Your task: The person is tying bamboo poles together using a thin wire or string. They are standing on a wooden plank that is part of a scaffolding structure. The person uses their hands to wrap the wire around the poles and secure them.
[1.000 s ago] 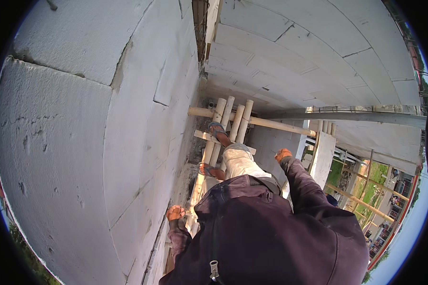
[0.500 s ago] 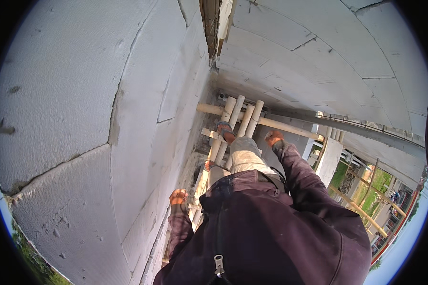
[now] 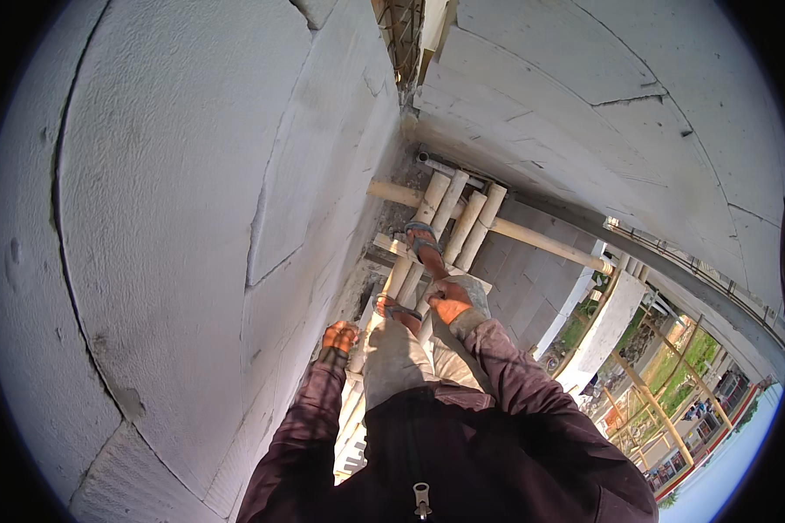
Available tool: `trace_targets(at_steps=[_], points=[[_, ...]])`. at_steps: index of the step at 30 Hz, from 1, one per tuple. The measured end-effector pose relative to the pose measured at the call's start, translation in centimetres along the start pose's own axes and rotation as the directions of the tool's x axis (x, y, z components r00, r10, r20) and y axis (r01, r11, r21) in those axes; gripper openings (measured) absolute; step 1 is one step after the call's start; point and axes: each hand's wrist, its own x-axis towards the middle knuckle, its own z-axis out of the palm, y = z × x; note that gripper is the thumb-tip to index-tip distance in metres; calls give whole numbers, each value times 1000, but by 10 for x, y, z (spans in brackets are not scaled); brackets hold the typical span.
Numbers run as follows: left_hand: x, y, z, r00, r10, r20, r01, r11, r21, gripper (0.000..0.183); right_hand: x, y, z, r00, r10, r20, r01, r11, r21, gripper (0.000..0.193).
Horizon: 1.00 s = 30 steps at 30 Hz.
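- Up on the bamboo scaffold (image 3: 458, 218), tight against the grey block wall (image 3: 192, 218); person stands on the poles in sandals, one foot (image 3: 423, 244) forward, the other (image 3: 399, 307) back.
- Versus the frame a second back: right hand (image 3: 449, 301) was out to the side, near the pale block at the platform's edge; now it sits in front of the body, over the bent knee (image 3: 471, 292).
- Left hand (image 3: 340, 336) has barely shifted, still low beside the wall face.
- View has tipped: wall fills more of the left, poles sit lower in the picture.
- Left arm: sleeve runs up from the lower edge, wrist straight, back of hand toward camera. Fingers curled narrow; can't tell if they grip anything or touch the wall.
- Right arm: elbow bent, forearm angled in toward the legs. Hand lies palm down on the knee, fingers loosely closed, nothing visible in them.
- Horizontal bamboo pole (image 3: 532, 240) crosses under the bundle, running right toward a white column (image 3: 606, 327).
- Ground, green patches and more framing show far below at lower right.
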Motion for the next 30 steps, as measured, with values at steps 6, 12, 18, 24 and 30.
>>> trace_targets(at_steps=[6, 12, 18, 24, 30], points=[[230, -14, 48, 950, 309, -48, -201, 722, 662, 24, 15, 37, 81, 982, -84, 169, 34, 960, 279, 27], [457, 16, 103, 958, 182, -223, -93, 929, 358, 49, 22, 74, 89, 815, 2, 580, -62, 995, 83, 16], [629, -1, 121, 880, 278, -385, -199, 952, 233, 65, 69, 83, 61, 917, -31, 399, -88, 957, 278, 16], [637, -3, 118, 970, 191, -149, -176, 979, 108, 32, 94, 96, 66, 905, 51, 422, -172, 952, 254, 16], [486, 78, 109, 859, 327, -394, -330, 942, 64, 19, 57, 78, 65, 870, 133, 474, -285, 922, 264, 16]])
